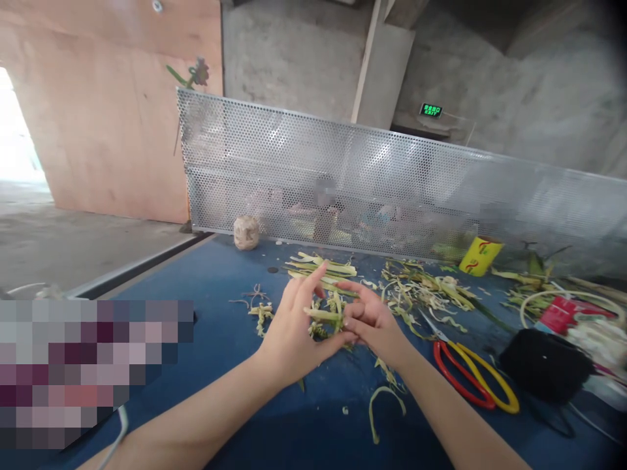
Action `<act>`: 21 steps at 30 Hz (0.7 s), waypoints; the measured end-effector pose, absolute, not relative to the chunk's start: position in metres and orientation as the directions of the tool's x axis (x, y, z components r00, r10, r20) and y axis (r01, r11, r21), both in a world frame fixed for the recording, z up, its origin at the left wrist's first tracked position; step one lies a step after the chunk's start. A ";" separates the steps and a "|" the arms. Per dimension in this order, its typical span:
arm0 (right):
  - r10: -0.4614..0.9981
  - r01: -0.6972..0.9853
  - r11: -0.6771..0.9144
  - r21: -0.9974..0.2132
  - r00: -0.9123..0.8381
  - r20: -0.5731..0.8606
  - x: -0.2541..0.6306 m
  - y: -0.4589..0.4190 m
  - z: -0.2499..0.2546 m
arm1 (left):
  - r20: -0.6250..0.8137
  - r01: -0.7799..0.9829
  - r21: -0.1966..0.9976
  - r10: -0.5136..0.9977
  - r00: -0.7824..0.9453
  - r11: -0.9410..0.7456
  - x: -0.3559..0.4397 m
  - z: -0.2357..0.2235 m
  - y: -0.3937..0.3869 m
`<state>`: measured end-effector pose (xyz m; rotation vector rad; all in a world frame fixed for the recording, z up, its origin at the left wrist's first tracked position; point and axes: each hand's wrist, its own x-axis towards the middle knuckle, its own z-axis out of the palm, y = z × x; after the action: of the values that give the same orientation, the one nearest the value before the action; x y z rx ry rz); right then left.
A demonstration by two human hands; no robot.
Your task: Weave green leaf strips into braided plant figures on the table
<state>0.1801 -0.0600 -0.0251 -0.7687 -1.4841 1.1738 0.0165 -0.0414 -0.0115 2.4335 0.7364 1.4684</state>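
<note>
Over the blue table (206, 294), my left hand (291, 329) and my right hand (369, 323) meet around a small bundle of pale green leaf strips (327, 314). The left hand pinches the bundle's lower end, with its index finger raised. My right hand's fingers curl round the other end. More cut leaf strips (321, 266) lie just beyond the hands.
Red and yellow scissors (473, 375) lie to the right, beside a black pouch (543, 362). Leaf scraps (426, 290) are scattered over the table. A twine ball (245, 232) and a yellow cup (480, 256) stand by a perforated metal screen (392, 189) at the back.
</note>
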 end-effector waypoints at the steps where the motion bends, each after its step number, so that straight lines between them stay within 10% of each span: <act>1: 0.913 -0.101 0.312 -0.945 -0.245 0.327 0.179 -0.060 -0.025 | 0.759 0.290 0.428 0.515 0.399 -0.856 0.017 -0.012 -0.041; 7: 0.898 -0.129 0.312 -0.941 -0.284 0.336 0.181 -0.060 -0.024 | 0.618 0.098 0.674 0.632 0.468 -0.732 0.021 -0.015 -0.038; 21: 0.844 0.249 0.506 -0.825 -0.337 0.416 0.190 -0.065 -0.027 | 0.515 -0.069 0.824 0.694 0.503 -0.562 0.023 -0.017 -0.034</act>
<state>0.1898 -0.0654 -0.0267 -0.9091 -1.8488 0.8309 0.0230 -0.0343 -0.0167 1.9004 0.5163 1.1373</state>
